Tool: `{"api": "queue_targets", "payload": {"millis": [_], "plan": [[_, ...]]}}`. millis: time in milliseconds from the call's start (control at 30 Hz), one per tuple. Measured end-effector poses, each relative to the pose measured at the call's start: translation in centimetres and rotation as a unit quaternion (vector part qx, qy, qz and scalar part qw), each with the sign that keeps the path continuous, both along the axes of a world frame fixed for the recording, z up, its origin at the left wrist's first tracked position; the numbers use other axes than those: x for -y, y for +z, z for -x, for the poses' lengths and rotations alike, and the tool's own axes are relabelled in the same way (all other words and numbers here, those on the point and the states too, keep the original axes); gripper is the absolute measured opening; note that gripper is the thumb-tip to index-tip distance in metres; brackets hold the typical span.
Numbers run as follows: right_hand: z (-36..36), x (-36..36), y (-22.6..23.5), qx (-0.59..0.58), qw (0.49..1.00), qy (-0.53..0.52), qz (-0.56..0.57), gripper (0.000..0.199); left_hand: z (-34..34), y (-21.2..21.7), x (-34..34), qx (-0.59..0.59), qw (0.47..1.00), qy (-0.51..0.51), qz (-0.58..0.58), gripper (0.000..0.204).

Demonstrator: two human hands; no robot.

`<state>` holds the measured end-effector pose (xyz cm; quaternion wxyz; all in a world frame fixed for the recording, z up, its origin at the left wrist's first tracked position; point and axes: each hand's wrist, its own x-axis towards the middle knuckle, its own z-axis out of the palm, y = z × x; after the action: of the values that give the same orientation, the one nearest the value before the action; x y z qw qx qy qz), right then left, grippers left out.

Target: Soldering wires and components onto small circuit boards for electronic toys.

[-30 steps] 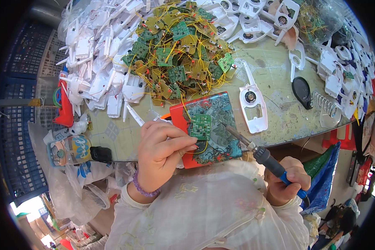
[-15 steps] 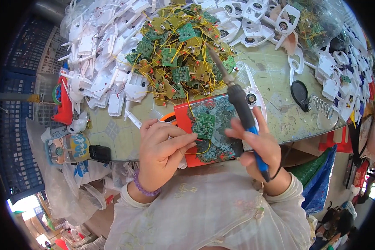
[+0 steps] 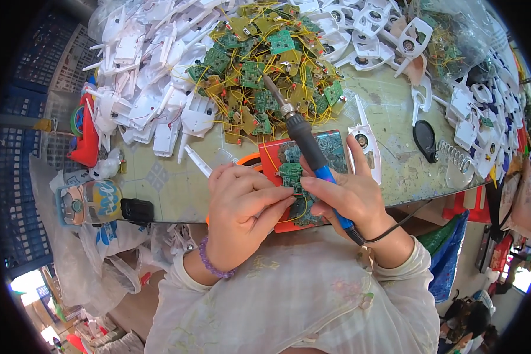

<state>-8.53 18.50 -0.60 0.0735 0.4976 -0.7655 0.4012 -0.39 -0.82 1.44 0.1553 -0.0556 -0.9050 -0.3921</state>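
Head: circuit board (image 3: 288, 173) between pinched left hand (image 3: 241, 203) and right hand (image 3: 360, 200) around soldering iron (image 3: 307, 144).

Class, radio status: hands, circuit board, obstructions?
Left hand at green circuit board. Right hand gripping soldering iron, tip toward board pile. Right hand partly hides green circuit board.

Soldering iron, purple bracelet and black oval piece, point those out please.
Soldering iron (image 3: 308, 146): head view, on its dark grip.
Purple bracelet (image 3: 209, 264): head view, on its beads.
Black oval piece (image 3: 425, 138): head view, mid-face.
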Motion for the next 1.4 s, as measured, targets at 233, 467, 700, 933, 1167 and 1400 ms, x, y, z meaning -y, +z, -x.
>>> {"api": "queue_targets", "payload": {"millis": [233,467,700,933,1167,1400], "plan": [[0.0,-0.7,0.5,0.038,0.999,-0.016,0.009,0.051,0.2,-0.1,-0.3,-0.038,0.997,-0.008,0.071,0.021],[-1.2,-5.2,-0.8,0.091,0.97,-0.119,0.194,0.065,0.8,0.5,-1.1,-0.035,0.999,-0.022,0.032,0.019],[-0.5,-9.6,-0.2,0.004,0.953,-0.119,0.28,0.066,1.2,2.6,-1.1,0.053,0.996,-0.053,0.057,0.014],[-0.1,-12.9,0.1,0.048,0.955,-0.012,0.292,0.073,1.3,3.7,-1.7,0.104,0.989,-0.054,0.085,0.01],[-0.2,-11.1,-0.5,0.096,0.952,0.019,0.289,0.062,1.0,3.0,-1.8,0.117,0.992,-0.03,0.043,0.01],[-0.1,-10.4,-1.1,0.084,0.937,0.02,0.339,0.055,1.1,2.5,-1.9,0.127,0.991,-0.023,-0.021,0.012]]}}
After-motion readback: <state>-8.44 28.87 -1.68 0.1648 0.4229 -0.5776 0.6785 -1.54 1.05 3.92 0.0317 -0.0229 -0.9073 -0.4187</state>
